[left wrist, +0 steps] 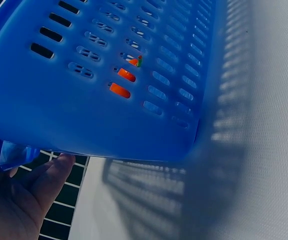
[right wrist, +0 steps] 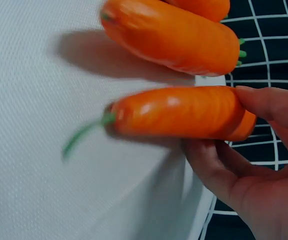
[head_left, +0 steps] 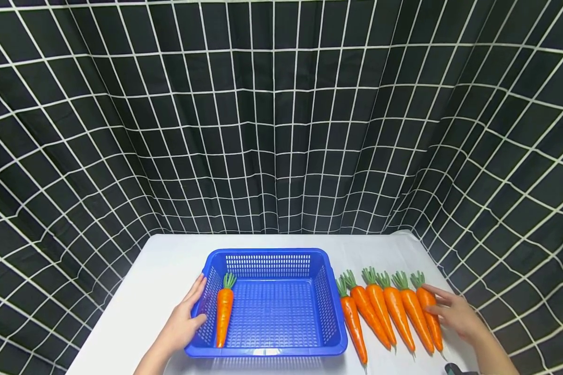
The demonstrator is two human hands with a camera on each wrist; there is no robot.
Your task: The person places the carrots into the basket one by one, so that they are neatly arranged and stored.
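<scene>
A blue plastic basket [head_left: 267, 351] stands on the white table, with one orange carrot [head_left: 224, 315] lying along its left side inside. My left hand [head_left: 184, 320] holds the basket's left rim, its thumb over the edge. From the left wrist view, the hand [left wrist: 31, 195] shows partly beneath the rim, beside the slotted wall. Several carrots [head_left: 396, 312] with green tops lie in a row right of the basket. At the outer end of that row, my right hand [head_left: 457, 317] pinches the rightmost carrot [right wrist: 179, 112] between thumb and fingers; its green top is out of sight in the right wrist view.
The white table [head_left: 126, 312] extends left of the basket. A dark curtain with a white grid [head_left: 274, 130] encloses the back and both sides. A small dark object [head_left: 452, 369] pokes in at the bottom edge near my right forearm.
</scene>
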